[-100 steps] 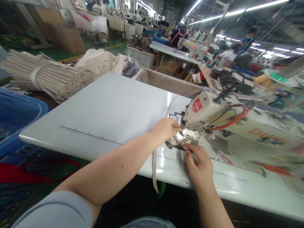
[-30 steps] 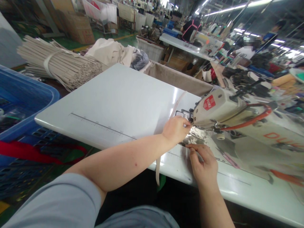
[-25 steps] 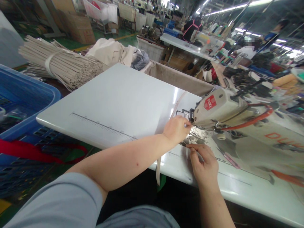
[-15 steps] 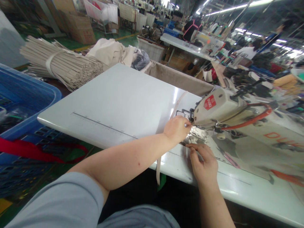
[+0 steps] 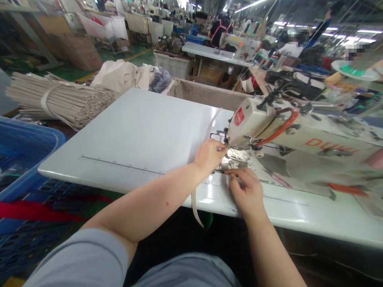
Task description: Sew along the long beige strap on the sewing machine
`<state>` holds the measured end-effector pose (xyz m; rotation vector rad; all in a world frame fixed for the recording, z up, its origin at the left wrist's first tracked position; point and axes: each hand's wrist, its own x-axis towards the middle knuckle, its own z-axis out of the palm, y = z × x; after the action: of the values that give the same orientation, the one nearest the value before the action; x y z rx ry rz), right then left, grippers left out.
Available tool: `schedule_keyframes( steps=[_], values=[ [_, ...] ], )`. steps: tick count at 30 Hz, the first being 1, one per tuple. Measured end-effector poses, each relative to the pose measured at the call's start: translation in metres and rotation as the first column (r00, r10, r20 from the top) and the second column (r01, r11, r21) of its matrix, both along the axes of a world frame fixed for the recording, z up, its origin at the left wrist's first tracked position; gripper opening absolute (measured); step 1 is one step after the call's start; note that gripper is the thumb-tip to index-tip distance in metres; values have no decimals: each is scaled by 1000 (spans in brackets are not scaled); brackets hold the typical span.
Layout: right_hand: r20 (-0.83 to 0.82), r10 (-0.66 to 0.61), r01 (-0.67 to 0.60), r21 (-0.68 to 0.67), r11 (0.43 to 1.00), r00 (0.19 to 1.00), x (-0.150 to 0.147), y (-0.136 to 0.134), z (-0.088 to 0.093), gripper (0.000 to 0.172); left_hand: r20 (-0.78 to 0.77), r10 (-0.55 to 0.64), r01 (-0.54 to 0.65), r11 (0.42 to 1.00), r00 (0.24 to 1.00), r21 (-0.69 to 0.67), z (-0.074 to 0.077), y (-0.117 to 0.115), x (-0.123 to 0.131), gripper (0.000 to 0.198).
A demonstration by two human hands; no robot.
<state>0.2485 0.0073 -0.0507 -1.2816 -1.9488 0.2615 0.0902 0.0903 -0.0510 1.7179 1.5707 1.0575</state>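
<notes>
A sewing machine (image 5: 299,135) with an orange tube stands on a white table. My left hand (image 5: 209,155) is at its needle area, fingertips pinched together; whatever lies between them is hidden. Just in front of the shiny metal needle plate (image 5: 236,157), my right hand (image 5: 247,189) rests with thumb and index finger closed; I cannot make out anything in them. A narrow beige fabric strip (image 5: 195,209) hangs over the table's front edge. Behind my left hand, a similar strip (image 5: 213,120) lies on the tabletop; my arm and hand cover the part between.
The white tabletop (image 5: 143,131) carries a printed ruler. To the left are a blue crate (image 5: 32,155) with a red strap and a tied bundle of beige strips (image 5: 62,99). A fabric-lined bin (image 5: 209,93) stands behind. Pink tweezers (image 5: 281,181) lie under the machine arm.
The whole view has shifted, so the machine and table sit further left. Both hands keep nearly the same places beside the needle plate. The hanging strip's lower end now curves to the right.
</notes>
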Motion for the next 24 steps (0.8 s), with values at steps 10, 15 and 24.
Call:
schedule_keyframes(
  steps=[10,15,24],
  values=[
    [13,-9,9,-4,1000,1000,2,1,-4,21,-20,4,-4,1000,1000,25,0,-2,0,10],
    [-7,-7,7,14,1000,1000,1,1,-3,23,16,-1,1,1000,1000,1,5,-6,0,4],
    [-40,-27,28,27,999,999,2,0,-4,22,0,38,-38,999,999,33,7,-8,0,5]
  ],
)
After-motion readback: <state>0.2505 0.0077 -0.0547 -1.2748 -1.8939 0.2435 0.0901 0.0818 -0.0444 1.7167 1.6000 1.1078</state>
